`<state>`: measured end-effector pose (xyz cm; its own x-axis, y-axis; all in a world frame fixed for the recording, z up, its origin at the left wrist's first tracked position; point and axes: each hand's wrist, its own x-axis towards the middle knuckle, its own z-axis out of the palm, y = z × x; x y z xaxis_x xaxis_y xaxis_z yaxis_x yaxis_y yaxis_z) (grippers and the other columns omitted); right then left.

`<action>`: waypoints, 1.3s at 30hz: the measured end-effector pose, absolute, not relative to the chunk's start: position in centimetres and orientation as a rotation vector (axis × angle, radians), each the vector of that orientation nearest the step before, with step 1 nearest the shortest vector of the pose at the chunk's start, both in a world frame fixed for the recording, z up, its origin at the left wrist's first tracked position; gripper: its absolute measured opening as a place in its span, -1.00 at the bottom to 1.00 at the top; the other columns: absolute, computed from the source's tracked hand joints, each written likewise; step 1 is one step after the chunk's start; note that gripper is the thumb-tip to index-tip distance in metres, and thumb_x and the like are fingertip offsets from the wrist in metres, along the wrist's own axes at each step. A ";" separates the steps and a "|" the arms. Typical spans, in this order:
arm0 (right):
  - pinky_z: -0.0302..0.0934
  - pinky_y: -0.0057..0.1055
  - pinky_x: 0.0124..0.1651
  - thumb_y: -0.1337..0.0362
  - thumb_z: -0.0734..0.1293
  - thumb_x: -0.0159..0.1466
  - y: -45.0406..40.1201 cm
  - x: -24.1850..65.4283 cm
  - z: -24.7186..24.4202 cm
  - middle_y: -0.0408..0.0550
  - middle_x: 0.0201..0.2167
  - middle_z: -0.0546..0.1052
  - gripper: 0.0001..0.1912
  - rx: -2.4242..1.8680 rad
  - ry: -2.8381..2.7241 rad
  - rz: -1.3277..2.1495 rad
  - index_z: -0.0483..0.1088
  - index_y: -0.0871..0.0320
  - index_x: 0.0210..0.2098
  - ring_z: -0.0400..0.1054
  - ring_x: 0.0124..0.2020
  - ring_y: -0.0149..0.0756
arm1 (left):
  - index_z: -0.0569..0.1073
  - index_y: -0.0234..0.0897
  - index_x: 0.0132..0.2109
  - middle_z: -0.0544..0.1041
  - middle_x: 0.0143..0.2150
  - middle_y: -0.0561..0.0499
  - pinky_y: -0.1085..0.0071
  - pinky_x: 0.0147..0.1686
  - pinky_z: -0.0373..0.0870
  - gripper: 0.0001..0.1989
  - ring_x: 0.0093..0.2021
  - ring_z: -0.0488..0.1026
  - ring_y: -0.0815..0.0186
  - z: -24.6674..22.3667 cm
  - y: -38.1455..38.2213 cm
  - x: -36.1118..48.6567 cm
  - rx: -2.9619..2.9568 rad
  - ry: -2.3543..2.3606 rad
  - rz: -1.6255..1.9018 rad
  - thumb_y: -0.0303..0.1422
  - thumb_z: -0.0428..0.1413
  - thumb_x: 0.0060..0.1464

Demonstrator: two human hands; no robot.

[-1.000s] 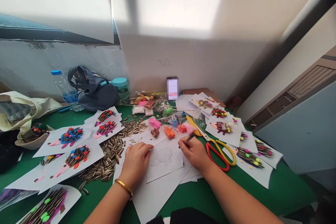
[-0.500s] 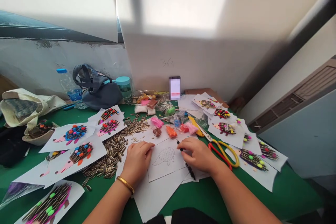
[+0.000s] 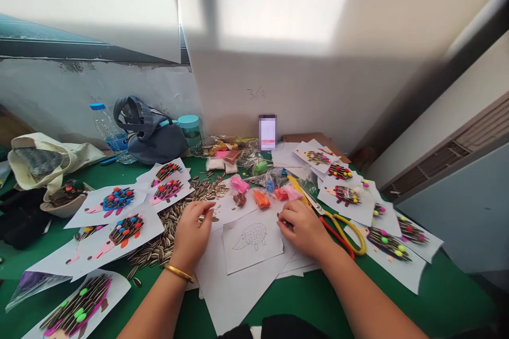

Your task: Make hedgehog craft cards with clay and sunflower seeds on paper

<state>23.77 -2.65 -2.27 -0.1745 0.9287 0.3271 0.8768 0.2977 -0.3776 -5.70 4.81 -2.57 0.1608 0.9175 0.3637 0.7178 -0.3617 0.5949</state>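
A sheet with an ink drawing of a hedgehog (image 3: pixel 254 237) lies in front of me on larger white paper (image 3: pixel 238 296). My left hand (image 3: pixel 193 233) is at its left, beside a heap of striped sunflower seeds (image 3: pixel 163 241). Its fingers are loosely bent, thumb apart from the fingertips, with nothing visible between them. At the sheet's right edge, my right hand (image 3: pixel 302 228) has its fingers curled together. A small dark bit shows at those fingertips, too little to name. Beyond the sheet sit lumps of orange clay (image 3: pixel 261 199), brown clay (image 3: pixel 239 199) and pink clay (image 3: pixel 239 184).
Yellow-and-red-handled scissors (image 3: pixel 345 235) lie right of my right hand. Finished seed hedgehog pictures (image 3: pixel 125 230) cover the left side, with more hedgehog cards (image 3: pixel 392 246) at right. A phone (image 3: pixel 268 132) leans on the back board; a bottle (image 3: pixel 115 135) and blue bag (image 3: pixel 153 137) stand back left.
My left hand has moved left, off the drawing's edge. My right hand has shifted slightly right, and the black pen seen under it before is out of sight. The drawing is now uncovered.
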 end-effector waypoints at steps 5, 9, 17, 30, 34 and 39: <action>0.06 -0.28 -0.14 0.38 0.32 0.25 -2.8 22.5 -2.8 -0.06 -0.33 0.47 -0.90 -1.607 -2.149 0.139 0.47 0.10 -0.36 0.31 -0.22 -0.22 | 0.56 -0.17 -0.16 0.53 -0.14 -0.05 0.23 -0.10 0.33 -0.78 -0.09 0.45 0.14 -1.8 4.9 -6.4 2.274 1.774 0.776 -0.28 0.03 0.18; 0.04 -0.28 -0.17 0.39 0.31 0.25 -3.1 21.5 -3.1 -0.07 -0.36 0.47 -0.90 -1.573 -2.191 0.131 0.46 0.10 -0.36 0.29 -0.24 -0.22 | 0.60 -0.09 -0.22 0.54 -0.17 -0.04 0.15 -0.09 0.25 -0.83 -0.05 0.43 0.08 -1.7 4.4 -5.8 2.448 1.838 0.449 -0.32 0.09 0.14; 0.03 -0.27 -0.16 0.36 0.34 0.24 -3.2 21.1 -3.3 -0.04 -0.30 0.47 -0.86 -1.656 -2.161 0.074 0.49 0.07 -0.21 0.29 -0.22 -0.20 | 0.56 -0.13 -0.26 0.54 -0.18 -0.05 0.18 -0.10 0.19 -0.81 -0.06 0.41 0.11 -2.1 4.2 -5.2 2.506 1.864 0.334 -0.33 0.04 0.20; 0.00 -0.26 -0.16 0.32 0.36 0.25 -3.0 20.8 -3.7 -0.06 -0.31 0.49 -0.88 -1.675 -2.206 0.094 0.52 0.06 -0.22 0.29 -0.22 -0.19 | 0.54 -0.17 -0.25 0.54 -0.21 -0.05 0.16 -0.10 0.16 -0.78 -0.10 0.42 0.10 -2.7 4.1 -5.1 2.548 1.876 0.381 -0.35 -0.01 0.24; -0.03 -0.29 -0.16 0.34 0.31 0.31 -2.9 20.8 -3.5 -0.09 -0.37 0.50 -0.89 -1.643 -2.186 0.066 0.50 0.08 -0.29 0.30 -0.27 -0.24 | 0.55 -0.13 -0.20 0.56 -0.21 -0.04 0.17 -0.10 0.15 -0.78 -0.10 0.44 0.12 -2.3 4.1 -5.0 2.529 1.850 0.499 -0.42 0.00 0.20; -0.08 -0.33 -0.24 0.36 0.25 0.37 -2.8 20.7 -3.5 -0.14 -0.48 0.49 -0.84 -1.649 -2.174 0.050 0.45 0.12 -0.32 0.31 -0.37 -0.30 | 0.57 -0.14 -0.22 0.57 -0.21 -0.03 0.19 -0.08 0.17 -0.80 -0.13 0.46 0.16 -1.9 3.6 -4.5 2.597 1.649 0.667 -0.31 0.03 0.22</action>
